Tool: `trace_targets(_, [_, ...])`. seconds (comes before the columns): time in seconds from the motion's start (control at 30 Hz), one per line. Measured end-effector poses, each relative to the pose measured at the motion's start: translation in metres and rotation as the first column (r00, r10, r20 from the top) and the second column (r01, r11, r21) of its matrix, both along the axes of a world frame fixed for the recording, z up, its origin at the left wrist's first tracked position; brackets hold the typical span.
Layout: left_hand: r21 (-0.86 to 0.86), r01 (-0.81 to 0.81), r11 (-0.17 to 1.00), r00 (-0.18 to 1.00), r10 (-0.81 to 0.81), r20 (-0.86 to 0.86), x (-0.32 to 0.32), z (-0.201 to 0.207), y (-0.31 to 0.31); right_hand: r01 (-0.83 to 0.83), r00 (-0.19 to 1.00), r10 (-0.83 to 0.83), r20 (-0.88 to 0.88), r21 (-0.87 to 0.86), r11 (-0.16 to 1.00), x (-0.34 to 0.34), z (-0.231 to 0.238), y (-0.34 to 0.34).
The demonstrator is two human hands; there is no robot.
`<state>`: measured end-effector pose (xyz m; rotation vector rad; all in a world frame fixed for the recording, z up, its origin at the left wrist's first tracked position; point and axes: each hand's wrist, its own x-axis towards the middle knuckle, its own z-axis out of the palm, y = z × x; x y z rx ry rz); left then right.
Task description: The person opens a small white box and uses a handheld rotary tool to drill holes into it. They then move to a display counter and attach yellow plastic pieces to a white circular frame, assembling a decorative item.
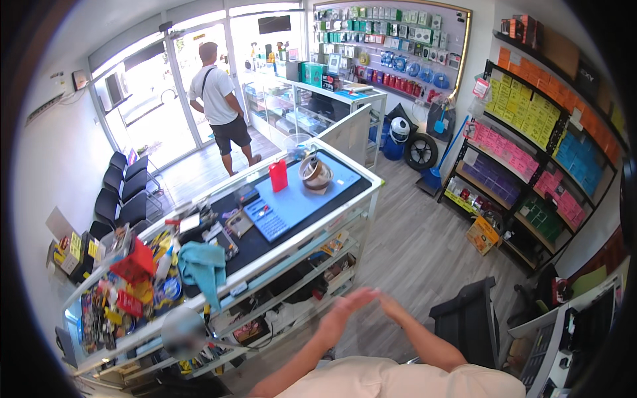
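My left hand (pixel 346 309) and my right hand (pixel 390 306) meet at the fingertips in front of my body, over the floor beside the workbench. The left fingers are stretched out flat, and I see nothing held in them. Most of the right fingers are hidden behind the left ones. Neither hand touches the white-framed glass workbench (pixel 367 200). On its top lie a blue repair mat (pixel 282 211), a red container (pixel 277 176), a brown-and-white round bowl (pixel 314 174) and a teal cloth (pixel 202 264).
Tools and a red bin (pixel 135 263) crowd the bench's left end. A black chair (pixel 468 312) stands at my right, near shelves (pixel 524 159) of coloured boxes. Another person (pixel 215 99) stands by the glass doors, near black seats (pixel 109 202). A wheel (pixel 421 152) leans at the back.
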<state>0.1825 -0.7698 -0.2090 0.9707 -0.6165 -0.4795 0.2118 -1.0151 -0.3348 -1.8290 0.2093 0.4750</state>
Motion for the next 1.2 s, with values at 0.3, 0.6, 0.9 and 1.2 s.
trace_targets(0.3, [0.741,-0.467,0.482,0.792,-0.145,0.593,0.182,-0.110,-0.188,0.406,0.690,-0.701,-0.181,0.898,0.168,0.116,0.120,-0.106])
trace_targets(0.6, [0.813,0.057,0.579,0.989,0.077,-0.124,0.321,-0.133,-0.247,0.510,0.640,-0.768,0.005,0.745,0.430,0.346,0.155,-0.319])
trace_targets(0.9, [0.759,-0.007,0.651,0.879,0.366,-0.306,0.479,-0.115,-0.321,-0.191,0.970,0.106,0.219,0.416,0.889,0.564,0.144,-0.334])
trace_targets(1.2, [0.860,-0.197,0.472,0.931,0.366,0.012,0.781,-0.098,-0.447,-0.346,0.904,0.418,0.095,-0.412,0.843,0.755,0.083,-0.485])
